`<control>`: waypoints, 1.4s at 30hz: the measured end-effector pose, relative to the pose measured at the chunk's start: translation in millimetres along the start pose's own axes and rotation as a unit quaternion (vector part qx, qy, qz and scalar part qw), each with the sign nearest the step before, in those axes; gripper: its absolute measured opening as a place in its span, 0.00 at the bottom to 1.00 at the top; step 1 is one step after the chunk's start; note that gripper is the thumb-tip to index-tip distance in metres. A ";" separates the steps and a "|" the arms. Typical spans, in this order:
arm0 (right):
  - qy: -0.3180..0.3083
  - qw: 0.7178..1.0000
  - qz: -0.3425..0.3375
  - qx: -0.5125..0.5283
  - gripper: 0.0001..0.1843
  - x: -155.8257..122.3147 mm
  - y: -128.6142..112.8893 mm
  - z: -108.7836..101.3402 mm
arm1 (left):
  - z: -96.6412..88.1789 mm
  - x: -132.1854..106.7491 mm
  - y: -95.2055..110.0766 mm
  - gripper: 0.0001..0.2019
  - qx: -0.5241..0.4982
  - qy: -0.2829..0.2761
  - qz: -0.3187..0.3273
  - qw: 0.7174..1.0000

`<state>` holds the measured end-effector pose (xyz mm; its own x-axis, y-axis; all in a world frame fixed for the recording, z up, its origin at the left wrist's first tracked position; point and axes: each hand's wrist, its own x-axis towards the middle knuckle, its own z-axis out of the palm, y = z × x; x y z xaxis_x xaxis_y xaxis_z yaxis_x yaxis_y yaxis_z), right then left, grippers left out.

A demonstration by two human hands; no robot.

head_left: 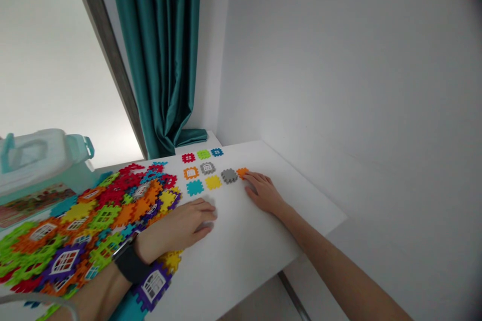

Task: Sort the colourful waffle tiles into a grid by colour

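Small square interlocking tiles lie in rows on the white table [241, 251]: red [188, 157], green [204, 154] and blue [216, 152] at the back, then orange [191, 173] and grey [207, 168], then teal [195, 187], yellow [213, 182] and grey [229, 175]. My right hand [263, 192] rests with its fingertips on an orange tile [242, 172] at the end of that front row. My left hand [181, 228] lies palm down on the table beside the big pile, fingers loosely stretched, holding nothing. A black watch [130, 262] is on that wrist.
A heap of many coloured tiles [94, 220], several with window shapes, covers the table's left side. A pale teal plastic box [41, 165] with a lid and handle stands at far left. A teal curtain [161, 55] hangs behind. A white wall runs along the right.
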<state>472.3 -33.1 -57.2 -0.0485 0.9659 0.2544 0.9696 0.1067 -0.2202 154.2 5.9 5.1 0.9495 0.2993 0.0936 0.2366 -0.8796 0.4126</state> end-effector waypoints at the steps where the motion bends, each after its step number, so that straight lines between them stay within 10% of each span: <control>1: 0.000 1.000 -0.001 0.000 0.23 -0.1 -0.2 -0.2 | -0.4 0.0 0.4 0.11 0.001 -0.004 -0.005 1.000; 42: 0.045 0.999 -0.019 -0.020 0.27 -9.6 -5.6 0.8 | 3.0 -0.9 -1.8 0.11 0.009 0.020 0.016 1.000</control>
<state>467.2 -42.8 -59.2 -0.0644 0.9359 0.3462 0.9763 0.1308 -0.1721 153.5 6.1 1.6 0.9475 0.2859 0.1434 0.2107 -0.8951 0.3929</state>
